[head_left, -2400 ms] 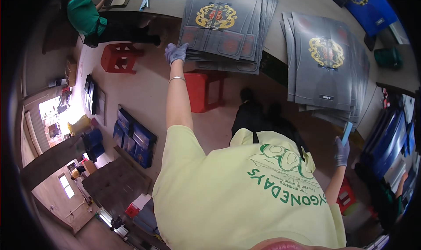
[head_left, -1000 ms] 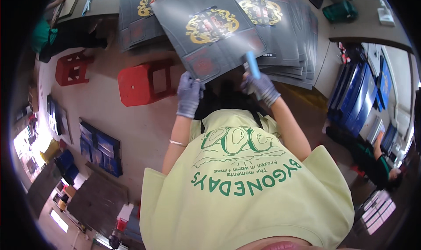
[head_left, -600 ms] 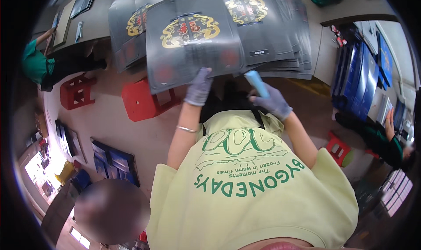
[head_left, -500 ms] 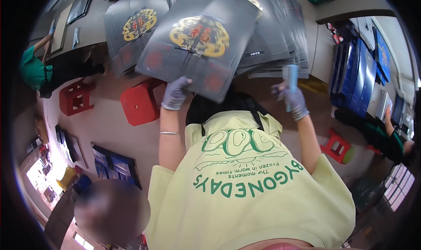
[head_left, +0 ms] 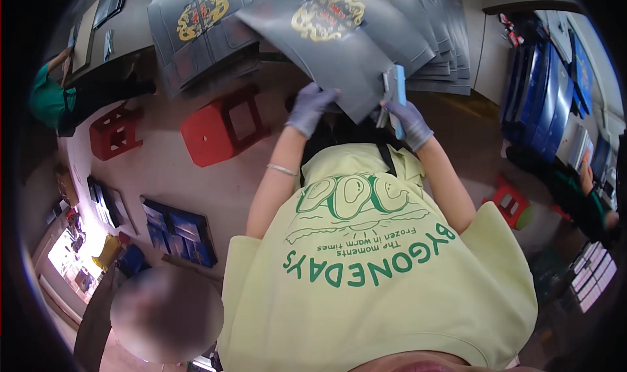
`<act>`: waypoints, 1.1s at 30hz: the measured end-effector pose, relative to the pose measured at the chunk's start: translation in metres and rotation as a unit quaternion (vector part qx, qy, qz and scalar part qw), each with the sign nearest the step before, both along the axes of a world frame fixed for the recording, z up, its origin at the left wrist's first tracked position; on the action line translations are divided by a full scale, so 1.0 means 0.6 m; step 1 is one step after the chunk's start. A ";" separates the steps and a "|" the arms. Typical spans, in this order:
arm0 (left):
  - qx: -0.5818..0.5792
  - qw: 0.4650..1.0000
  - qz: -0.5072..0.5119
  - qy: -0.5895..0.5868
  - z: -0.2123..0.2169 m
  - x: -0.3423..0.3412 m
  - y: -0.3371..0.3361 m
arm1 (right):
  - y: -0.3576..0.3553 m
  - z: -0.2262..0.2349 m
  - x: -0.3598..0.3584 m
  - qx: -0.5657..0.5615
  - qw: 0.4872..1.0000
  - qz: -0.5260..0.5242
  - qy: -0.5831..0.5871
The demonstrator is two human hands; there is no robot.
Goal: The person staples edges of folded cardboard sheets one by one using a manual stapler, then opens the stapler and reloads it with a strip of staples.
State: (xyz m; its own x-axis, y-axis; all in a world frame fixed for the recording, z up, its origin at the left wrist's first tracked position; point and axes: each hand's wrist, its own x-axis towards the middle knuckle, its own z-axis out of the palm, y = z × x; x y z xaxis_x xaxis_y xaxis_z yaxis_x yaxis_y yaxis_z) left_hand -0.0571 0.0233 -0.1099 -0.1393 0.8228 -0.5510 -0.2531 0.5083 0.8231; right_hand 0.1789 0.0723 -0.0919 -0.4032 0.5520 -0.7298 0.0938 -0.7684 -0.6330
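Note:
A flat dark grey panel (head_left: 349, 62) with a gold ring-shaped emblem and red middle lies tilted over other panels, one corner pointing toward me. My left hand (head_left: 311, 108), in a grey glove, is closed on its near left edge. My right hand (head_left: 410, 121), also gloved, is closed around a long tool (head_left: 400, 91) with light blue and grey bars; its exact kind I cannot make out. The grey bar is at the panel's right edge, close to the near corner. A pile of similar panels (head_left: 450, 65) is beyond on the right, and another pile (head_left: 202, 46) lies to the left.
Two red stools (head_left: 212, 130) stand on the floor to my left, and a third red stool (head_left: 509, 202) is at the right. Dark blue stacked pieces (head_left: 532, 91) are at the far right. A worker in green (head_left: 52, 101) is at the far left, another person (head_left: 575, 189) at the right.
The panel has swung round, its near corner now more to the right. My left hand has moved right and forward. My right hand has brought the tool left to the panel's edge.

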 end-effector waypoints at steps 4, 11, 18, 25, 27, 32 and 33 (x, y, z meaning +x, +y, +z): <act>-0.059 0.998 0.023 0.012 -0.036 0.025 0.010 | 0.004 0.012 -0.001 0.018 0.999 0.048 0.019; 0.004 0.998 0.063 -0.021 -0.040 0.020 0.010 | -0.046 0.019 0.029 0.064 0.968 0.230 -0.076; 0.013 0.999 0.020 0.023 -0.016 0.038 0.018 | -0.046 0.019 -0.021 0.195 0.931 0.255 -0.176; 0.017 0.999 -0.027 0.038 -0.003 -0.001 -0.009 | -0.016 -0.017 0.048 0.082 0.994 0.058 -0.046; 0.006 1.000 -0.014 -0.022 0.015 -0.015 -0.020 | 0.031 -0.015 0.084 0.105 0.989 -0.031 -0.099; 0.033 0.994 -0.055 0.089 0.029 -0.042 -0.016 | 0.054 -0.003 0.117 0.175 0.945 0.087 -0.261; 0.037 0.993 -0.051 0.103 0.028 -0.046 -0.015 | 0.054 -0.001 0.113 0.177 0.945 0.090 -0.259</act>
State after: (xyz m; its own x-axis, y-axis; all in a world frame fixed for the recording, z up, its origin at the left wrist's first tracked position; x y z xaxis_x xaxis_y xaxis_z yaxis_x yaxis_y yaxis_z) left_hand -0.0847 0.0140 -0.0930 -0.1561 0.8756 -0.4571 -0.0264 0.4589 0.8881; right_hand 0.2467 0.1046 -0.0925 -0.1531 0.7557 -0.6368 0.5699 -0.4589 -0.6816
